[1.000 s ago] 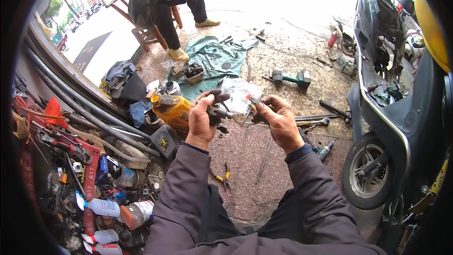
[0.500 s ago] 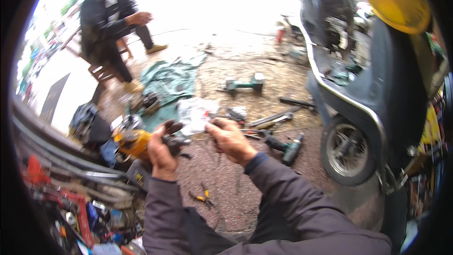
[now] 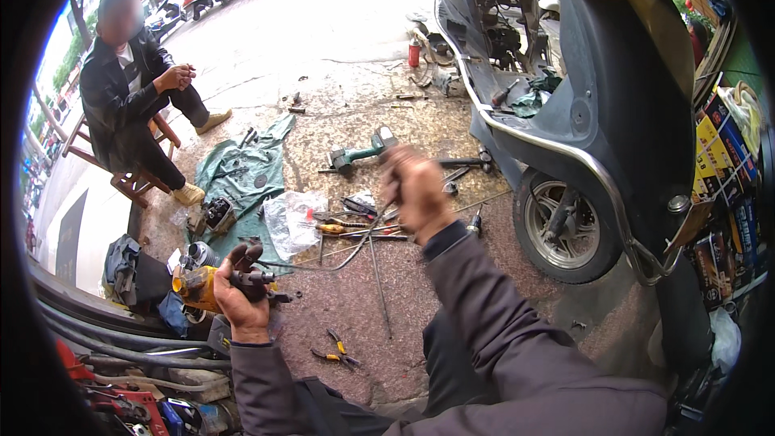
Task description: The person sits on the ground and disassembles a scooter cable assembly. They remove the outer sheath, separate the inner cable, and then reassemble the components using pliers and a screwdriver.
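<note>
Hands work apart now. The left hand (image 3: 240,299) sits low, fingers curled tight round a small dark metal part (image 3: 257,278), close to a yellow can (image 3: 194,287) on the ground. The right hand (image 3: 416,190) is up higher and blurred; its fingers look pinched on the end of a thin cable (image 3: 355,246) that droops from it down toward the left hand. I cannot tell just where the cable meets the part. Below it lie tools (image 3: 351,226) and a clear plastic bag (image 3: 292,218), with pliers (image 3: 335,349) nearer the knees. A scooter (image 3: 597,113) stands to the right. To do this well, I think the left hand should keep the part steady while the right pulls the cable straight, not sideways, so it does not kink or snag.
</note>
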`<state>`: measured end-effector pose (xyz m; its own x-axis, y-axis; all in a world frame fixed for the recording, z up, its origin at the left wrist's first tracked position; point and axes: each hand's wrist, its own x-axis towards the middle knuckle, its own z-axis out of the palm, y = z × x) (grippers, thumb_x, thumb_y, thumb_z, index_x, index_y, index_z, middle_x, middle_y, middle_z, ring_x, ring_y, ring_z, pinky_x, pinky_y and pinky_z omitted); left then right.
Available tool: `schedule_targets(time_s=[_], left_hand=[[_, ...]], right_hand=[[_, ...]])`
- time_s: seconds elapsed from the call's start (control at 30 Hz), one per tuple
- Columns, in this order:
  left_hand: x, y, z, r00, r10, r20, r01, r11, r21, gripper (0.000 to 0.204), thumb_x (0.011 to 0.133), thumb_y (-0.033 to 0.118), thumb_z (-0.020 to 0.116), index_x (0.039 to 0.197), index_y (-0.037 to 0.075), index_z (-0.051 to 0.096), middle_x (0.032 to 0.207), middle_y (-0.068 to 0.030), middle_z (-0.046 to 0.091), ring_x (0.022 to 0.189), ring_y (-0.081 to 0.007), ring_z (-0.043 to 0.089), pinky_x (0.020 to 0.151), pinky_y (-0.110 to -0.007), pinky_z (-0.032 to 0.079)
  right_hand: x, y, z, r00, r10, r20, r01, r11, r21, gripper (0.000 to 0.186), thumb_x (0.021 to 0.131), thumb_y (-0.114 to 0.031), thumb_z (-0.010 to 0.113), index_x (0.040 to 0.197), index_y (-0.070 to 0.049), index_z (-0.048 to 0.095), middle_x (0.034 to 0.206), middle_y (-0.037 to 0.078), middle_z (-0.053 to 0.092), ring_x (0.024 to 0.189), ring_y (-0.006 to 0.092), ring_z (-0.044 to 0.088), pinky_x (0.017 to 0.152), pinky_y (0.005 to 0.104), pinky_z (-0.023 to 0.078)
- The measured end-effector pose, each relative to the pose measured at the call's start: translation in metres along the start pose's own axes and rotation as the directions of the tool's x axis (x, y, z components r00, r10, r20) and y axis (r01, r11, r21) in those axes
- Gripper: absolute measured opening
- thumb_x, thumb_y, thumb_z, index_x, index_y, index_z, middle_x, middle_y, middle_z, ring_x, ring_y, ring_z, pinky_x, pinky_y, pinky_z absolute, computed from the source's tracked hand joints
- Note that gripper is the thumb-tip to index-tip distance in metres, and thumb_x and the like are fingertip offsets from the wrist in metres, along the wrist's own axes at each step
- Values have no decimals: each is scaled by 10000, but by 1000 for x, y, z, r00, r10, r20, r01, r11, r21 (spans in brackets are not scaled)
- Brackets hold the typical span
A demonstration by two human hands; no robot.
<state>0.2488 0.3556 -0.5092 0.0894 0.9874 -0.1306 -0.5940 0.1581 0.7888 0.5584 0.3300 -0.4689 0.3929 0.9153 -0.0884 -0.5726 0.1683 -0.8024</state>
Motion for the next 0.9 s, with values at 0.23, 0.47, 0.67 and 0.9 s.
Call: schedule_targets(time_s=[0.23,0.47,0.67,0.9], left_hand=[[-2,-8,3,1000,2,-5,-2,999,52,356,917,229,440,1141,-12,577,1007,-169,665,708,-208,646,580,-307,548],[-17,-6,21,982,-31,186,22,999,50,378,907,170,389,1149,-70,552,1046,-198,658,785,-179,638,686,-300,557],[-22,-7,16,963,-66,261,41,994,101,373,897,132,420,1164,-87,562,1045,-162,657,876,-192,647,750,-294,545],[-18,-3,11,968,-52,247,41,998,48,356,892,125,423,1130,-92,573,1073,-194,651,894,-223,658,767,-309,554]], right_hand=[[-14,1,15,975,-86,204,98,994,-51,174,970,-173,541,830,-69,537,635,13,492,466,88,432,411,238,359],[-50,72,57,898,335,284,-253,923,-289,111,929,-119,618,994,-35,583,721,-27,528,522,28,433,421,179,335],[-58,102,66,772,368,518,-117,884,-453,283,899,-39,625,1169,22,569,1043,65,643,967,102,575,822,240,476],[-56,104,64,754,390,529,67,755,-652,205,928,-142,614,1012,42,647,827,15,648,744,79,543,664,254,459]])
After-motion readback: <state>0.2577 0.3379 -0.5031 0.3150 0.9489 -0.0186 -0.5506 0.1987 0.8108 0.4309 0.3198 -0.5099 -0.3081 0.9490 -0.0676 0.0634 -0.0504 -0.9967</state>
